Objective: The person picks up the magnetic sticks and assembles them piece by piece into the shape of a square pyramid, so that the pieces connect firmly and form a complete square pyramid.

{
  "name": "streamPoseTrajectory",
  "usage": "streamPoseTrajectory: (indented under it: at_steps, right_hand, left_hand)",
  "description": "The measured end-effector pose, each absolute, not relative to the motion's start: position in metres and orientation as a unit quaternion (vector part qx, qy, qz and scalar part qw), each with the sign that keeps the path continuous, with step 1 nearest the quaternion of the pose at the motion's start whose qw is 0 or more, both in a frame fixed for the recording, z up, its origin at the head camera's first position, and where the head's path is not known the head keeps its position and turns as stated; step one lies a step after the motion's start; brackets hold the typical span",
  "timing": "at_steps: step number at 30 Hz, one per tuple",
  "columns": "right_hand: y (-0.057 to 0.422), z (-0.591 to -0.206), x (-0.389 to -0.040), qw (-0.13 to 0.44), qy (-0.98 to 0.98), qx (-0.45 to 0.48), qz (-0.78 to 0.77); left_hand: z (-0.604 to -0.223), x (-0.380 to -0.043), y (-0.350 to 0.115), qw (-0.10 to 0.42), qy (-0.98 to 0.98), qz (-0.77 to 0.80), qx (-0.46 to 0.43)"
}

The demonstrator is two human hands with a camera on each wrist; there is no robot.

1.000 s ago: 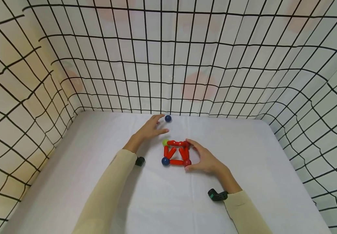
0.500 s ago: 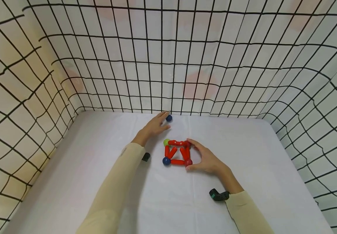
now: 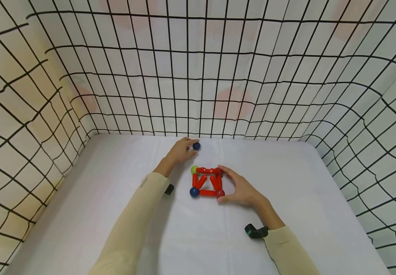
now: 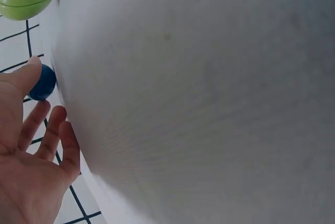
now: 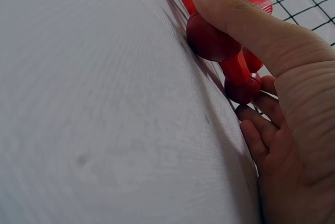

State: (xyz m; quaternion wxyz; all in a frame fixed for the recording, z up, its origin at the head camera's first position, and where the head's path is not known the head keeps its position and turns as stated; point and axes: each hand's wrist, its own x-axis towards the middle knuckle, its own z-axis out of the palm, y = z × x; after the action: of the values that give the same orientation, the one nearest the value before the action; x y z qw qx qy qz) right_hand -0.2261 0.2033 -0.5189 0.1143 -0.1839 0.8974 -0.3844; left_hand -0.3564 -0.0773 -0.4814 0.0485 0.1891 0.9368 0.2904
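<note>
A frame of red magnetic rods (image 3: pixel 207 193) and balls lies on the white table. Its corners show a green ball (image 3: pixel 194 170), a dark blue ball (image 3: pixel 194 192) and a dark red ball (image 3: pixel 220 193). My right hand (image 3: pixel 242 189) holds the frame's right side, thumb on the near red ball (image 5: pixel 212 38) and fingers at the far red ball (image 5: pixel 243 88). Beyond the frame, my left hand (image 3: pixel 179 151) pinches a loose blue ball (image 3: pixel 197 146) between thumb and fingertips. In the left wrist view the thumb covers part of that blue ball (image 4: pixel 43 84).
A black wire grid (image 3: pixel 211 88) rises behind the table and along both sides, with white cloth behind it. White cloth (image 3: pixel 198 244) covers the table. A dark wrist device (image 3: pixel 256 231) sits at the right sleeve.
My left hand has moved right to the loose blue ball, closed its thumb and fingers on it, and drawn it slightly nearer. The right hand and the frame stay in place.
</note>
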Motion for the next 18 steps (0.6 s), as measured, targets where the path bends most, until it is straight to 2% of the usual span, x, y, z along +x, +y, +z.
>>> streamPoseTrajectory:
  at_steps: [10,18]
  right_hand:
    - [0.202,-0.518,-0.225,0.112,0.900,-0.180,-0.381]
    - [0.201,-0.518,-0.225,0.107,0.896,-0.186,-0.388]
  left_hand:
    - [-0.487,-0.343,-0.084,0.043,0.923,0.336,0.182]
    - [-0.483,-0.316,-0.096,0.018,0.883,0.434,0.181]
